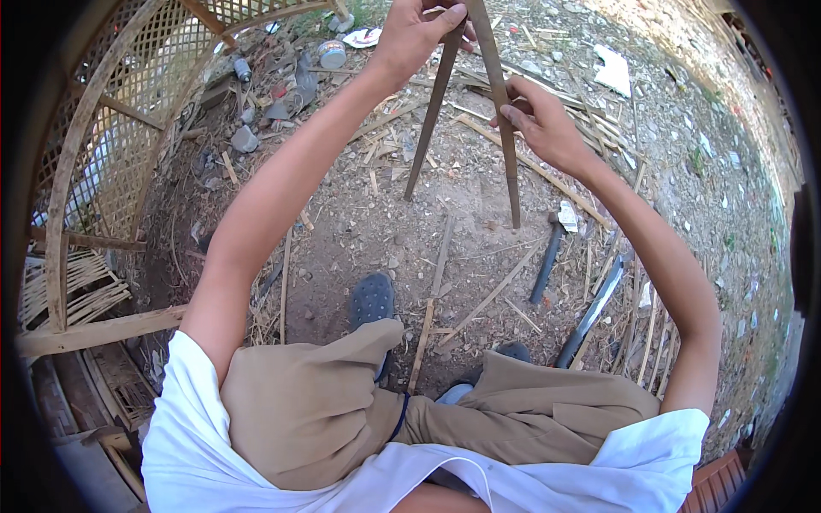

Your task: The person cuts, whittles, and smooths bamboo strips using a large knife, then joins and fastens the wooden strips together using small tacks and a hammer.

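Two long brown bamboo strips spread downward like an inverted V in front of me. My left hand (415, 38), at the top edge of the view, is closed around their upper ends, with its thumb across the left strip (434, 111). Further down, the fingers of my right hand (547, 126) pinch the right strip (510, 175) at about its middle. The lower ends of both strips hang apart. Their top ends run out of view.
On the ground to the right lie a hammer (547, 263) and a dark-handled machete (592, 315). Bamboo slats (547, 175) and shavings are scattered about. A wood-framed lattice panel (103, 111) stands at the left, near a small tub (332, 54).
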The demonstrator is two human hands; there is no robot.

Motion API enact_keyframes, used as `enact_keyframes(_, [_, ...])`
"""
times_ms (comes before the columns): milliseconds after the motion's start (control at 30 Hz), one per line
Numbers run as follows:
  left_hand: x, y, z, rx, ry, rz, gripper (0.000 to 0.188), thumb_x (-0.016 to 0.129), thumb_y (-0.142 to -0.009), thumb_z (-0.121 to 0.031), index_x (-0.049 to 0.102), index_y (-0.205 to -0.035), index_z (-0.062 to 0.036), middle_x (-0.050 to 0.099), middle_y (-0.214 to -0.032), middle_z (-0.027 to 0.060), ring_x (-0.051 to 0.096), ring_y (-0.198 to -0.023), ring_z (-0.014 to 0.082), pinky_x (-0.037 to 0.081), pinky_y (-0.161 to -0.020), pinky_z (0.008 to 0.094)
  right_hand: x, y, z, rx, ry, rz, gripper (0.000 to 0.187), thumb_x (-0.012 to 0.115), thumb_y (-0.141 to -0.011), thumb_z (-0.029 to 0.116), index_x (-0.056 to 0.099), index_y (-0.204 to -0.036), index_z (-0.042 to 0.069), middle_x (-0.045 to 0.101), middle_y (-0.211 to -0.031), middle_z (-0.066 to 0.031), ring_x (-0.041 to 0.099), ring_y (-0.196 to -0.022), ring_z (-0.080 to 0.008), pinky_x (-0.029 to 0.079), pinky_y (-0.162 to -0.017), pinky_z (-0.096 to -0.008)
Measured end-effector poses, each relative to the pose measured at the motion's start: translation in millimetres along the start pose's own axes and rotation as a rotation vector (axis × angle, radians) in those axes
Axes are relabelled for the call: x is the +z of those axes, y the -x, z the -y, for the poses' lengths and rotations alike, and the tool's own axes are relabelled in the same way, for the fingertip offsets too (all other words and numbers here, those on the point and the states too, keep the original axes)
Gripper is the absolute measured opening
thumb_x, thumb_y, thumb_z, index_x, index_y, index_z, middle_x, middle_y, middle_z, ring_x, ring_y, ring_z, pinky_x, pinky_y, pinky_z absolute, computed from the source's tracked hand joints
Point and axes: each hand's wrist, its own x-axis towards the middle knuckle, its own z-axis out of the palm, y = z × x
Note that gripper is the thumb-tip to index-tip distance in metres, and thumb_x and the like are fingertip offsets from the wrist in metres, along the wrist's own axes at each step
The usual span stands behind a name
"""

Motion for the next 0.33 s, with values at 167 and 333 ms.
enact_keyframes(167, [-11.4, 6.1, -3.2, -0.018, -0.001, -0.061, 0.027, 0.072, -0.106, -0.019, 0.066, -0.12, 0.0032, 0.075, -0.104, 0.0119, 0.074, -0.095, 0.0185, 0.063, -0.084, 0.0338, 4.3, -0.9, -10.2, -0.055, 0.101, 0.001, 0.011, 0.064, -0.103, 0.001, 0.057, -0.11, -0.003, 0.066, -0.102, -0.0167, 0.075, -0.096, -0.0288, 0.058, -0.084, -0.0422])
enact_keyframes(333, [-28.2, 9.4, 2.6, -0.004, -0.126, -0.056, 0.029, 0.073, -0.106, -0.021, 0.067, -0.122, 0.0026, 0.075, -0.107, 0.012, 0.074, -0.099, 0.0195, 0.062, -0.095, 0.0384, 8.6, -2.5, -15.9, -0.113, 0.285, -0.033, 0.018, 0.071, -0.099, 0.007, 0.059, -0.111, -0.001, 0.066, -0.102, -0.0193, 0.065, -0.098, -0.0389, 0.05, -0.089, -0.049])
